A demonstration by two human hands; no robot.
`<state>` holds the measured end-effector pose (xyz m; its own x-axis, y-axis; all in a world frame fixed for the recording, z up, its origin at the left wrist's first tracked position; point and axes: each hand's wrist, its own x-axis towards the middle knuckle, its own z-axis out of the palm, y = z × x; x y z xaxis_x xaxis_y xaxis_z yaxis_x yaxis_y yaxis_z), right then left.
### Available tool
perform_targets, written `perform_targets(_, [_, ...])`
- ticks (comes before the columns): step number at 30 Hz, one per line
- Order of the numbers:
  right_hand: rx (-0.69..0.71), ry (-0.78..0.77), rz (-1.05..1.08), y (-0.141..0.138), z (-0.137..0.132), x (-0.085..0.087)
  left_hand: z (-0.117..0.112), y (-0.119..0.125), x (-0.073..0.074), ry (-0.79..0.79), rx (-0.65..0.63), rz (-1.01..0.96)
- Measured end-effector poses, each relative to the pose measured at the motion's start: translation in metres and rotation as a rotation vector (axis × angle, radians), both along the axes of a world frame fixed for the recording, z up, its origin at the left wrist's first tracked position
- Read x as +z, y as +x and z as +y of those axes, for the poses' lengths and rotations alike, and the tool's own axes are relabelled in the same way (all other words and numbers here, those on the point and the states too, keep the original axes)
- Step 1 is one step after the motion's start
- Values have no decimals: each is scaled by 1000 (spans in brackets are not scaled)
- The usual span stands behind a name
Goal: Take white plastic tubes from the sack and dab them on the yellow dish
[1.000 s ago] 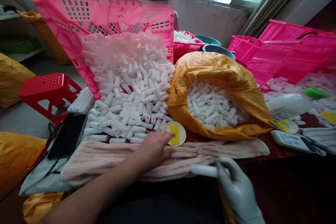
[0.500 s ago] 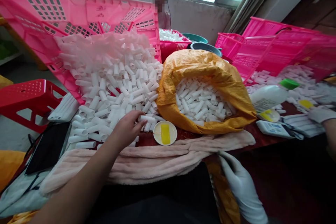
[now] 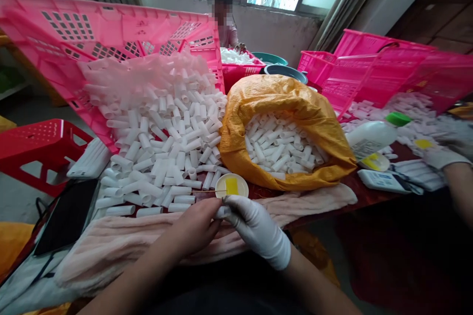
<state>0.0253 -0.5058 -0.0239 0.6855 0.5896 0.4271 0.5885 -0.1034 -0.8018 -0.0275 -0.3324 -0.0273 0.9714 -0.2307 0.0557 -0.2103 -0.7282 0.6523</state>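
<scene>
My bare left hand (image 3: 195, 226) and my white-gloved right hand (image 3: 254, 229) meet over a pink towel (image 3: 121, 241) at the table's near edge. Both are closed on a short white tube (image 3: 220, 212), of which only an end shows between the fingers. Just beyond them sits a small white dish with yellow paste (image 3: 232, 186), a thin stick resting across its left rim. A large heap of white tubes (image 3: 162, 142) spills from a tipped pink crate (image 3: 111, 34) on the left. An open orange bag (image 3: 284, 103) holds more tubes (image 3: 284, 147).
A black phone (image 3: 62, 216) lies at the left, a red stool (image 3: 37, 147) beyond it. At the right are a white bottle with a green cap (image 3: 373, 135), more pink crates (image 3: 369, 69) and a co-worker's gloved hand (image 3: 443, 155). Another person (image 3: 225, 29) sits by the window.
My left hand has come back from the tube heap to the towel. My right hand has risen from my lap to meet it, and both now grip a tube.
</scene>
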Motion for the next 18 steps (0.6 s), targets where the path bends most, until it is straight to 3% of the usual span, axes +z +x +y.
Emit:
perform_targets(3, [-260, -246, -213, 35, -28, 19, 2, 6, -9, 134, 95, -41])
perform_targets(5, [-455, -661, -286, 64, -44, 31, 8, 13, -14, 241, 184, -122])
perform_targets(7, [-508, -1111, -291, 87, -53, 36, 14, 19, -18, 357, 238, -189])
perform_targets(9, [-475, -1349, -279, 100, -56, 35, 18, 23, -22, 449, 262, -190])
perform_targets(12, [-430, -1377, -285, 102, -60, 32, 20, 25, -30, 508, 274, -126])
perform_targets(18, [-354, -1272, -210, 97, -73, 32, 21, 27, -45, 417, 260, -158])
